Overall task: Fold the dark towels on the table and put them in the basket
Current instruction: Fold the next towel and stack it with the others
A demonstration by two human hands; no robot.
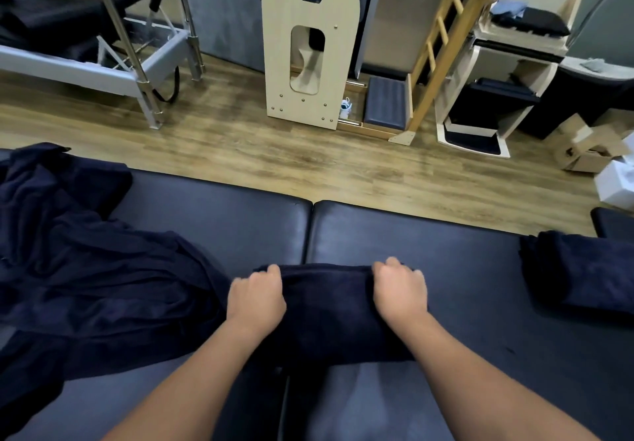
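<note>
Our left hand [256, 298] and right hand [399, 289] curl their fingers over the far edge of a soft, dark folded towel [329, 310]. It lies near us on the smooth padded surface [219, 214], long axis left to right, between a rumpled towel heap [89, 269] and a folded stack [579, 269].

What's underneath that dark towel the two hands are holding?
The towel lies on the padded table, across the seam between its two cushions. Both hands grip its far edge. Anything else beneath is covered.

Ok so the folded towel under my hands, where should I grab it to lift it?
Grip the folded towel at its two short ends, coming in from left and right. It lies as a narrow band across the table, and the left hand and right hand already curl over its far edge there.
</note>
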